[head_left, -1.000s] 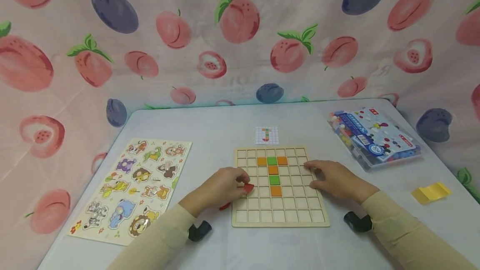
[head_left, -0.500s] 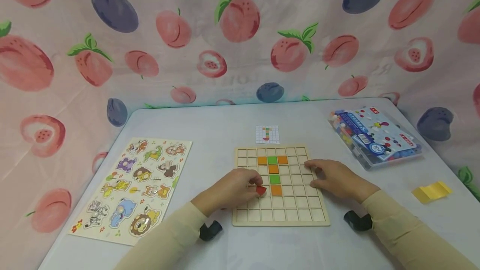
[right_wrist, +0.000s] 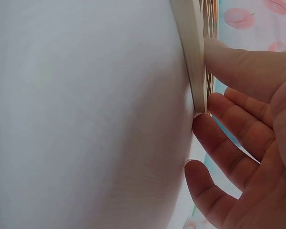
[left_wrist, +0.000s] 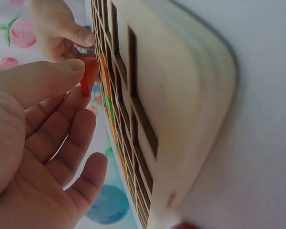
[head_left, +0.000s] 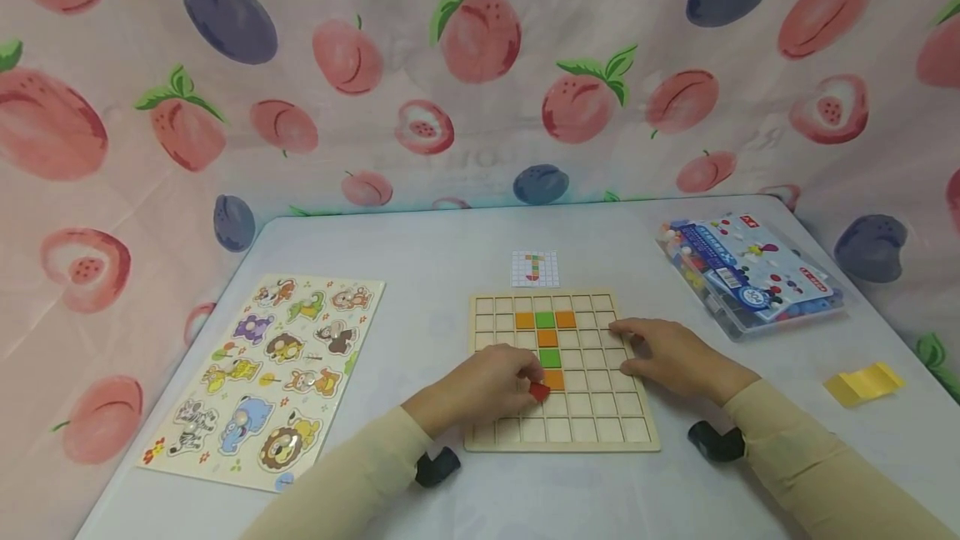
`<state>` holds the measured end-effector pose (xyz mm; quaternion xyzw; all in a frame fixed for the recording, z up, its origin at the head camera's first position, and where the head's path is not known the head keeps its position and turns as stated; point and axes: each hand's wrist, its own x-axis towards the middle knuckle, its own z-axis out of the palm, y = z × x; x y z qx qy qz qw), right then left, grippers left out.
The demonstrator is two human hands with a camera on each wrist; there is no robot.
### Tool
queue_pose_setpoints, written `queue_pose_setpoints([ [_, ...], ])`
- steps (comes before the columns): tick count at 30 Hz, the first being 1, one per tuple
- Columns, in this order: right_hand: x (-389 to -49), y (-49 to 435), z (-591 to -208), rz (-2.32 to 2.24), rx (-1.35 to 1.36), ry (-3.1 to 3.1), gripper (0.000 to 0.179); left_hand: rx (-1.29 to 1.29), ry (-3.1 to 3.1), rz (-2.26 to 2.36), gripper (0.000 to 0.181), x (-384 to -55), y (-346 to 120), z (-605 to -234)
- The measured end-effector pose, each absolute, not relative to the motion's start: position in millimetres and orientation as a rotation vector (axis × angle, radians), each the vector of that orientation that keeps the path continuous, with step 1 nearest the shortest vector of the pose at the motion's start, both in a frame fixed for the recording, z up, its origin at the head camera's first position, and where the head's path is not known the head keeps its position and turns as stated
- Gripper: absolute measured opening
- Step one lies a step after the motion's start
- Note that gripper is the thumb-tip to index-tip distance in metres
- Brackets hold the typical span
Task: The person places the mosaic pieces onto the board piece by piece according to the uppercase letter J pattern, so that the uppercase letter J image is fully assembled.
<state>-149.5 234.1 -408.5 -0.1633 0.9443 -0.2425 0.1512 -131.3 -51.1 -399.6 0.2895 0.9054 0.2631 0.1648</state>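
My left hand [head_left: 487, 386] pinches a small red tile [head_left: 539, 392] between thumb and fingertips, over the wooden grid board [head_left: 562, 447]. In the left wrist view the red tile [left_wrist: 89, 76] stands on edge in the pinch, close to the board's surface. Orange and green square tiles form a T on the grid; the red tile is beside the stem's lowest orange tile [head_left: 553, 380]. At the board's right edge rests my right hand [head_left: 671, 357], thumb and fingers spread and loosely bent, with the thumb [right_wrist: 238, 69] touching the rim. Behind the board lies a small pattern card [head_left: 535, 269].
An animal puzzle board [head_left: 296, 377] lies on the left of the table. At the back right is a clear plastic box [head_left: 750, 273] of colourful pieces, with a folded yellow paper [head_left: 862, 386] nearer. Something red [left_wrist: 183, 225] shows beside the board in the left wrist view.
My left hand has carried the red tile rightward and slightly nearer across the board, from its left edge to the stem's lower end. My right hand has stayed at the right edge.
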Motion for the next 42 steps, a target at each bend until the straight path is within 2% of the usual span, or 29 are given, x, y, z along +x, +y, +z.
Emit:
queue_pose_setpoints([
  [17,-151,236,-409,-0.701,-0.480,2.707,0.061,0.953,2.586,0.671,0.016,-126,-42,-404],
  [42,-152,236,-410,-0.702,-0.512,2.713,0.060,0.997,2.641,0.608,0.012,-127,-34,-406],
])
